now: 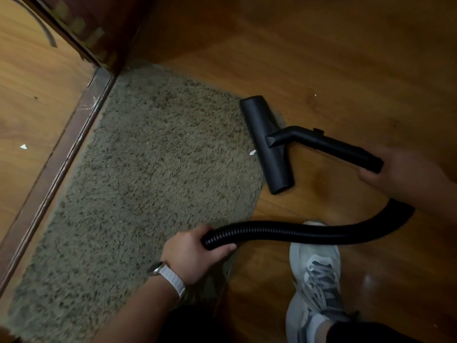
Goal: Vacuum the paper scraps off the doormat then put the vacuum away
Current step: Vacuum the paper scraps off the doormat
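Observation:
A shaggy olive-brown doormat (138,169) lies on the wooden floor beside a door threshold. The black vacuum floor head (265,144) rests along the mat's right edge, partly on the wood. One white paper scrap (252,152) lies on the mat right against the head. My right hand (400,172) grips the black wand (329,144) at its rear end. My left hand (195,251), with a white-strapped watch on its wrist, grips the black ribbed hose (296,233), which curves from there round to the right hand.
A dark threshold strip (61,154) and a door frame (81,43) border the mat on the left. Another white scrap (23,146) lies on the lighter floor beyond the threshold. My grey sneaker (316,283) stands on the wood below the hose.

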{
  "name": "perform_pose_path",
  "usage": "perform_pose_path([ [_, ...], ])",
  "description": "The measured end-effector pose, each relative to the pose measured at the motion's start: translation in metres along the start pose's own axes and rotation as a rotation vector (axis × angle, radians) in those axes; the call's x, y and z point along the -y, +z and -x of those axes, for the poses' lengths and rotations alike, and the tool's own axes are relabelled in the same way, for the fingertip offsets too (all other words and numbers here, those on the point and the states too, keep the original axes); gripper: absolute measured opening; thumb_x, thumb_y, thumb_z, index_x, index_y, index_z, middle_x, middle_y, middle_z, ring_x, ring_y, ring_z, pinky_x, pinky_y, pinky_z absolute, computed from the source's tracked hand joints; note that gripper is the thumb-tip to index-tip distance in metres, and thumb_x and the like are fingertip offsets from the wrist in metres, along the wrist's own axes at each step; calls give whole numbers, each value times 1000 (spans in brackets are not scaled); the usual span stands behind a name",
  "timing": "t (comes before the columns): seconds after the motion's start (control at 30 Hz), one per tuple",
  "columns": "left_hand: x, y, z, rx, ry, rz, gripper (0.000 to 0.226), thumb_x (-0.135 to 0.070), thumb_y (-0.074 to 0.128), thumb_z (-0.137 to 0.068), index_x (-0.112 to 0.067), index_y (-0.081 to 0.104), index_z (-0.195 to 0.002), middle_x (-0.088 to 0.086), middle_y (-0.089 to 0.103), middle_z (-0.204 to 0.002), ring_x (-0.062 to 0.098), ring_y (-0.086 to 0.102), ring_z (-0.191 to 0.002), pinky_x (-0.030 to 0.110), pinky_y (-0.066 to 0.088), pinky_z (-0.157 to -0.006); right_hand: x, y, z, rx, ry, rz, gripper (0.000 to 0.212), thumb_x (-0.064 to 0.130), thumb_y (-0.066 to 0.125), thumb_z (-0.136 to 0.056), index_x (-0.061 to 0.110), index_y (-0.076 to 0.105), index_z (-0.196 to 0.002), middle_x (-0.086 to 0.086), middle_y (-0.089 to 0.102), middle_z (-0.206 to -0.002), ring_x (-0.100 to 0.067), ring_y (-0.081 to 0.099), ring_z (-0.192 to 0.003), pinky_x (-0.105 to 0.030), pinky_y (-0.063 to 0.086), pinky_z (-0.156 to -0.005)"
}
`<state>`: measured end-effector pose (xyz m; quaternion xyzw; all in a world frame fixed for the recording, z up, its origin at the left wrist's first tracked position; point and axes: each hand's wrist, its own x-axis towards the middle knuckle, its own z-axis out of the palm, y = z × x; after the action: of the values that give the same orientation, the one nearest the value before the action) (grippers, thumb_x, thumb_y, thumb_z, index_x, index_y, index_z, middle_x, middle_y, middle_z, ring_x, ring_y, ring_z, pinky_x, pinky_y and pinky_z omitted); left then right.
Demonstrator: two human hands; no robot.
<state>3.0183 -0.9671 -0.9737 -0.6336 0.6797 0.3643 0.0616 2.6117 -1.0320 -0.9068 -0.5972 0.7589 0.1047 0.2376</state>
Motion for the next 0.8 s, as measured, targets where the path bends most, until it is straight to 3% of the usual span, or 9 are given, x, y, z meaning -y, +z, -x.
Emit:
perform_pose_path([
  [0.13,-6,2,2,51,-3,-32,66,-87,54,-63,-33,63,-101,-13,60,-68,6,61,-66,22,50,-57,12,6,6,-9,-66,58,49,36,65,-91,23,54,-137,10,48,-68,-9,50,-57,-28,45,-48],
  [0.33,6,1,-3,-21,-20,0,81,-95,38,-51,-34,66,-97,-11,64,-68,10,65,-67,25,50,-56,46,2,4,66,-185,195,43,43,51,-97,28,45,-137,11,44,-74,-5,46,-59,-24,34,-45],
  [0.47,10,-7,-2,0,-14,-38,67,-90,52,-58,-35,64,-96,-14,58,-62,5,60,-63,21,47,-54,61,7,7,116,-292,129,38,44,47,-98,31,48,-134,10,47,-82,-3,46,-64,-19,31,-49],
  [0.57,12,-12,0,-10,-5,-37,63,-86,51,-60,-36,64,-97,-16,56,-59,2,56,-58,18,42,-51,53,-1,5,66,-214,45,41,38,55,-97,28,52,-137,14,49,-75,2,45,-60,-17,29,-47],
  [0.67,12,-10,-1,-27,18,-4,74,-96,39,-56,-35,62,-91,-14,56,-59,1,55,-56,18,40,-49,32,-6,5,11,-73,-44,46,40,58,-95,31,51,-139,6,59,-74,-9,56,-61,-28,46,-50],
  [0.8,9,0,1,-18,11,-1,89,-103,27,-47,-35,62,-92,-12,61,-67,3,59,-62,23,48,-52,18,-6,6,20,55,-93,46,43,57,-95,29,51,-138,-2,64,-82,-15,58,-65,-32,53,-57],
])
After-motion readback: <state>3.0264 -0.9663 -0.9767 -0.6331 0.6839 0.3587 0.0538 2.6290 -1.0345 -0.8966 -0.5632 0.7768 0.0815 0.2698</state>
